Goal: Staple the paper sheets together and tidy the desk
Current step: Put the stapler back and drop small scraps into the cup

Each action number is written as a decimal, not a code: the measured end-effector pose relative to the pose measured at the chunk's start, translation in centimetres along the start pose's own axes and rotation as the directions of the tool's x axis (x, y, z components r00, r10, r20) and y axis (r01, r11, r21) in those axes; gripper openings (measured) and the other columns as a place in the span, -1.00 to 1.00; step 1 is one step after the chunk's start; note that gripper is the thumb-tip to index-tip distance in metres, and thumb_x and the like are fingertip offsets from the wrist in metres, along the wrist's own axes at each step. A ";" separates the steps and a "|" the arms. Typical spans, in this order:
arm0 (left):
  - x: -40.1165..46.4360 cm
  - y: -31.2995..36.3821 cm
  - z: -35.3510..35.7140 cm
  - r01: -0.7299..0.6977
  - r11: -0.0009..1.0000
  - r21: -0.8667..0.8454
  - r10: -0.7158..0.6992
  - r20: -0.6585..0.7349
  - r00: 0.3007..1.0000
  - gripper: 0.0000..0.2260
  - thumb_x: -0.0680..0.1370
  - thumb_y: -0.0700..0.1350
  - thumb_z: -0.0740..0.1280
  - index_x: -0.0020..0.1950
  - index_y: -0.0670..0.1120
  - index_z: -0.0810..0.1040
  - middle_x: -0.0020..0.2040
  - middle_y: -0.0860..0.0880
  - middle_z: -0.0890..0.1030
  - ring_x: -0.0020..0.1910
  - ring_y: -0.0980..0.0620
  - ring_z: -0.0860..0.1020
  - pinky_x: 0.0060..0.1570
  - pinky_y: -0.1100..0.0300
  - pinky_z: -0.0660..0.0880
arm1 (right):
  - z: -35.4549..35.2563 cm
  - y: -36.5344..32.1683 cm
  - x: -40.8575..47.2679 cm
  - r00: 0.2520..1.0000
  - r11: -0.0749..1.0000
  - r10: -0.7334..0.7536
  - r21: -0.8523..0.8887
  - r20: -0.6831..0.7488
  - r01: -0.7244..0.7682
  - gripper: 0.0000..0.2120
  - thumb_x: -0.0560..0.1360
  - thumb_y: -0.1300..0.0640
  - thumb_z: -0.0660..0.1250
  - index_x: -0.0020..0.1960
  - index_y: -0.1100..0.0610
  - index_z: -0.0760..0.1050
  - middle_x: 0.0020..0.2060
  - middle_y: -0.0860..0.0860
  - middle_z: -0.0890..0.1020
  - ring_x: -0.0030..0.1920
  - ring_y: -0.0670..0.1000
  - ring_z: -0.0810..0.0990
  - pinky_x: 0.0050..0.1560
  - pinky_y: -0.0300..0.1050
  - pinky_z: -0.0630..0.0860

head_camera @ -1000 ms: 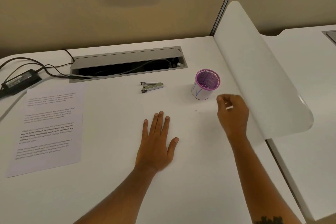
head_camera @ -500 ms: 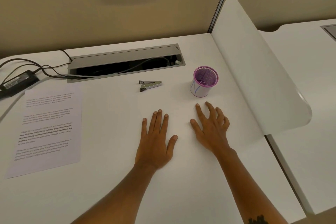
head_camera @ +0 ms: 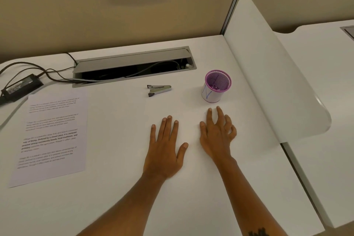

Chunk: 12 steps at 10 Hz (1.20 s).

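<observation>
1. Left hand [head_camera: 164, 145]: flat on the white tabletop [head_camera: 115, 197], fingers straight, holding nothing.
2. Right hand [head_camera: 217, 136]: beside it, fingers spread and loosely bent, holding nothing.
3. Paper sheets [head_camera: 50, 136]: printed, lying far left.
4. Stapler [head_camera: 159, 90]: ahead of the left hand, untouched.
5. Purple mesh cup [head_camera: 216, 86]: upright, just beyond the right fingertips.

I'm getting even, soft overhead light; shadows are falling faintly under both forearms. Edges are bowing at three and nine o'clock, and the printed sheet [head_camera: 51, 136] is reading slightly blurred.
</observation>
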<state>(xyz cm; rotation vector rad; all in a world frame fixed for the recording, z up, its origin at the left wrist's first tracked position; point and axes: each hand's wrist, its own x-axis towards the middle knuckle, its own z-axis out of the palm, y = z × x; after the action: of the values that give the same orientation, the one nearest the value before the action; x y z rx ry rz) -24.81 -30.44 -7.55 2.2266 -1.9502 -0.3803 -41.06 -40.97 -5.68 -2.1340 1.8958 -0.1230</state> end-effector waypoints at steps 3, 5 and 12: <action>0.0 0.0 -0.2 -0.005 1.000 -0.004 0.005 0.002 1.000 -0.30 0.71 0.29 -0.08 0.76 -0.05 -0.10 0.77 -0.08 -0.13 0.75 -0.05 -0.18 0.70 -0.25 -0.06 | -1.7 3.0 3.1 0.968 0.946 -0.155 0.252 -0.199 0.203 -0.66 0.52 0.11 0.51 0.29 0.01 0.66 0.18 0.00 0.65 0.20 0.11 0.50 0.16 0.03 0.41; -0.1 0.0 -0.3 -0.012 1.000 -0.015 0.012 -0.014 1.000 -0.31 0.72 0.27 -0.05 0.76 -0.06 -0.07 0.77 -0.09 -0.11 0.75 -0.05 -0.17 0.70 -0.25 -0.05 | -3.2 2.9 5.7 0.941 0.899 -0.332 0.277 -0.070 0.338 -0.71 0.52 0.17 0.51 0.24 0.10 0.69 0.13 0.05 0.67 0.11 0.11 0.54 0.08 -0.12 0.45; -0.1 0.0 -0.2 -0.014 1.000 -0.014 0.014 -0.015 1.000 -0.31 0.72 0.27 -0.04 0.76 -0.05 -0.08 0.77 -0.08 -0.12 0.75 -0.04 -0.18 0.70 -0.25 -0.05 | -2.4 2.0 5.5 0.885 0.893 -0.441 0.029 -0.147 0.449 -0.97 0.55 0.29 0.45 -0.05 0.25 0.66 -0.12 0.13 0.67 -0.12 0.14 0.59 -0.20 0.04 0.63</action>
<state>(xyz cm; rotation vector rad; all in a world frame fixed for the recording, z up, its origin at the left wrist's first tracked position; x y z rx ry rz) -24.76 -30.37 -7.35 2.1998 -1.9481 -0.3734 -42.88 -46.97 -4.58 -2.5359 1.4027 -0.4263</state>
